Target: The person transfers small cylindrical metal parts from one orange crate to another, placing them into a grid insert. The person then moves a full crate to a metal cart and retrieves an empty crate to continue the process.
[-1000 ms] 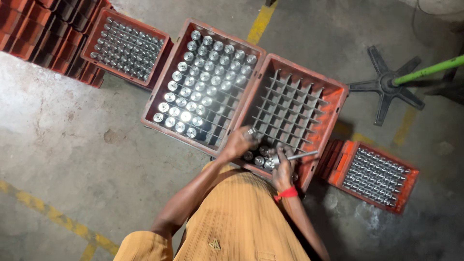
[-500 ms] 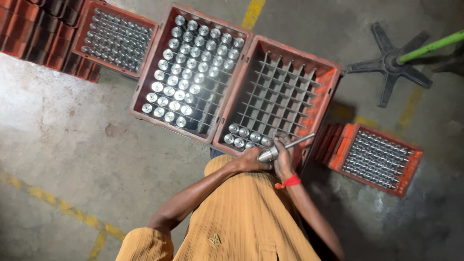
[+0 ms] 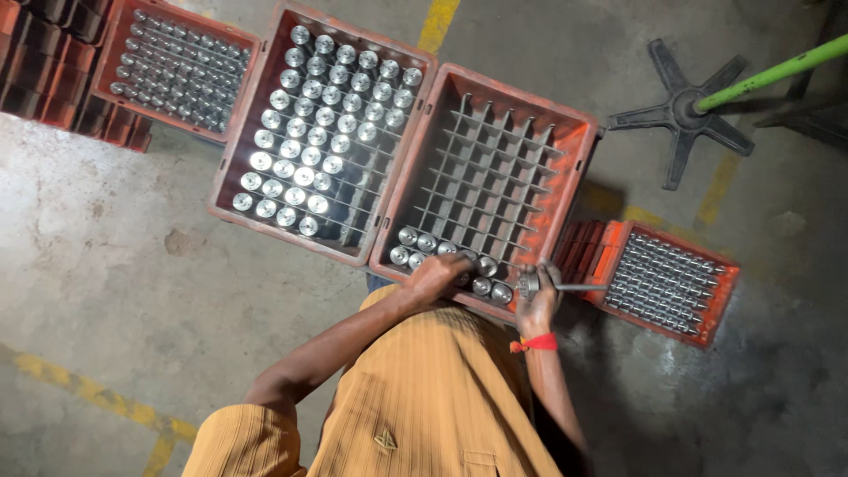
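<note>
A: Where is the person's left hand [image 3: 439, 274]?
B: Over the near row of metal cylinders [image 3: 415, 238] in the divided red crate [image 3: 579, 146]; its grip seems clenched on one, though the view is poor

A: And the right hand [image 3: 537, 300]?
B: At the crate's near corner, grasping a metal tool [image 3: 549, 284] whose rod points toward the small crate [image 3: 720, 300] on the floor

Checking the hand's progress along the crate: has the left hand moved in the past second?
Yes. The left hand drew back from the divider cells to the near rim of the mostly empty crate, by the capped bottles.
</note>
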`<act>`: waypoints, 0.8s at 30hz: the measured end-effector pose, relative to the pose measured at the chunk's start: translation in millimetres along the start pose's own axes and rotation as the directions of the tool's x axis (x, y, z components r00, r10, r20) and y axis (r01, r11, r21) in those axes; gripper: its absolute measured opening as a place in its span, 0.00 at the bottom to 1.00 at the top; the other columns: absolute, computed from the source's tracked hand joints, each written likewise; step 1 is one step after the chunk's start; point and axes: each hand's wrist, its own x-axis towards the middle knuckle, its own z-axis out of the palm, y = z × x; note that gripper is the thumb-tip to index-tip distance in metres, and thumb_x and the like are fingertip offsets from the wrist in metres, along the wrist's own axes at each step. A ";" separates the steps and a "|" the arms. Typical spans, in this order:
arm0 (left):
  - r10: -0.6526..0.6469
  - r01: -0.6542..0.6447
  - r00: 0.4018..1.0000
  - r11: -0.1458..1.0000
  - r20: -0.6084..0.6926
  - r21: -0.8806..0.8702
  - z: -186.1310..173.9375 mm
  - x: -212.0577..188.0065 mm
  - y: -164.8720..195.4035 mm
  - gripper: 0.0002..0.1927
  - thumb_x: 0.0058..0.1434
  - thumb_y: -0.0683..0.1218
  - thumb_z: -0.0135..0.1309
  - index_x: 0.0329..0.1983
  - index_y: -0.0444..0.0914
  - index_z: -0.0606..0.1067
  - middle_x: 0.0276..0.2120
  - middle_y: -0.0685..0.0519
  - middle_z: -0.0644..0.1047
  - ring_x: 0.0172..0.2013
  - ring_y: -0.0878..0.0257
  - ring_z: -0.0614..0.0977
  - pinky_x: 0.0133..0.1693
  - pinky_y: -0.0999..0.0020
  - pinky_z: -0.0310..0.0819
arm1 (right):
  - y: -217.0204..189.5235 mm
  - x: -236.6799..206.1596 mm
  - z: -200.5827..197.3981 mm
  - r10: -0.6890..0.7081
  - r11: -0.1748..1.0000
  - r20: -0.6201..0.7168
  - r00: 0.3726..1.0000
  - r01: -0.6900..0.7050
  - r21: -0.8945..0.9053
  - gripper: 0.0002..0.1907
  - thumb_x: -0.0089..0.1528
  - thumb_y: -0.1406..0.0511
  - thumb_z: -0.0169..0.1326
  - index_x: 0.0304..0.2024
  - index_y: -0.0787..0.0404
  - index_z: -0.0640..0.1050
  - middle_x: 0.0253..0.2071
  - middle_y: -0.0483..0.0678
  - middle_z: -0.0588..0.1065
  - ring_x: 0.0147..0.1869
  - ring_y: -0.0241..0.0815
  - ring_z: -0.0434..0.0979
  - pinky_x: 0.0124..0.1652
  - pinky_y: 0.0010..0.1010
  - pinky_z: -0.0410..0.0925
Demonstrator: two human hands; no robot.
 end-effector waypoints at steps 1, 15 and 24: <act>-0.078 0.078 0.996 0.997 -0.035 -0.004 -8.9 -3.1 -6.5 0.33 0.42 0.40 0.64 0.57 0.42 0.76 0.49 0.42 0.79 0.47 0.45 0.82 0.48 0.55 0.79 | 4.1 -3.5 -2.8 -0.009 1.000 0.008 1.000 0.009 0.006 0.06 0.67 0.73 0.50 0.46 0.60 0.76 0.33 0.49 0.76 0.40 0.44 0.79 0.48 0.38 0.76; -0.263 0.498 0.794 0.799 -0.549 0.338 -189.6 64.3 -137.8 0.28 0.54 0.54 0.72 0.53 0.40 0.75 0.63 0.33 0.63 0.65 0.37 0.62 0.63 0.36 0.57 | 61.8 -27.9 16.7 0.021 0.992 0.034 0.999 -0.017 -0.127 0.06 0.69 0.71 0.49 0.48 0.59 0.74 0.36 0.48 0.77 0.41 0.43 0.79 0.42 0.36 0.74; -0.308 0.020 0.681 0.915 -0.665 -0.403 -191.8 18.4 -116.5 0.28 0.49 0.51 0.73 0.47 0.35 0.73 0.44 0.43 0.79 0.51 0.50 0.80 0.55 0.49 0.72 | 71.0 -43.5 18.5 0.019 0.988 0.013 1.000 -0.017 -0.153 0.08 0.68 0.73 0.47 0.48 0.61 0.74 0.40 0.48 0.76 0.42 0.43 0.79 0.46 0.36 0.75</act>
